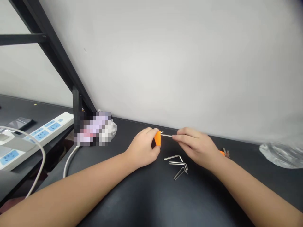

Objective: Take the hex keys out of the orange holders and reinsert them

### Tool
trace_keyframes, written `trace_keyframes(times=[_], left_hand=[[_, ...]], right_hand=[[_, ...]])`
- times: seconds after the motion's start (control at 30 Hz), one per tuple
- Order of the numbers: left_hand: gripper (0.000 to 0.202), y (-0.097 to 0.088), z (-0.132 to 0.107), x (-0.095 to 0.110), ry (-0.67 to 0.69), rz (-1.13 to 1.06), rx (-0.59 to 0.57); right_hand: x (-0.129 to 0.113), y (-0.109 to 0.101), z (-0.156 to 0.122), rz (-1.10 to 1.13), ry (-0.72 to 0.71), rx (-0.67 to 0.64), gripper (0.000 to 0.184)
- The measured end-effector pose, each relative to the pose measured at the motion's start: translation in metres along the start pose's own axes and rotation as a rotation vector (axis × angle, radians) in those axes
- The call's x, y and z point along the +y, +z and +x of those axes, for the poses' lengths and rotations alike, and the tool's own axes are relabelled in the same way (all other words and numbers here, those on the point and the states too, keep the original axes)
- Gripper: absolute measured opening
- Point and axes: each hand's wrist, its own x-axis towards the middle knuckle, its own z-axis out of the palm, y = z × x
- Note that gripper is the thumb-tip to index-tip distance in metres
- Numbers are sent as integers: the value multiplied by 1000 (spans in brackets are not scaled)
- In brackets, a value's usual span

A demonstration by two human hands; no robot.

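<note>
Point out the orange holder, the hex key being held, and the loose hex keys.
orange holder point(157, 138), head view, orange body
held hex key point(166, 135), head view, bare shaft
loose hex keys point(179, 164), head view, middle key

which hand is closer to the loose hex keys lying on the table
Right. The right hand hovers just above and right of the loose hex keys, pinching a thin metal key. The left hand sits farther left, holding the orange holder.

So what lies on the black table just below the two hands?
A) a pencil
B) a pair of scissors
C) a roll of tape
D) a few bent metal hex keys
D: several L-shaped hex keys lie loose on the table, just below both hands.
</note>
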Motion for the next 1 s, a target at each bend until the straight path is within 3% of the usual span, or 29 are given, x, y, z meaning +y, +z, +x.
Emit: trace_keyframes(times=[0.3,0.53,0.77,1.0], left_hand=[[35,-4,-1,6,58,40,-93],[33,-3,0,6,94,30,-138],[33,-3,0,6,102,7,-134],[43,-1,0,3,88,-7,-61]], right_hand=[[-4,8,0,35,44,-39,27],[-21,19,1,245,190,-71,18],[-15,11,3,298,216,-107,16],[-4,-16,7,227,348,-696,7]])
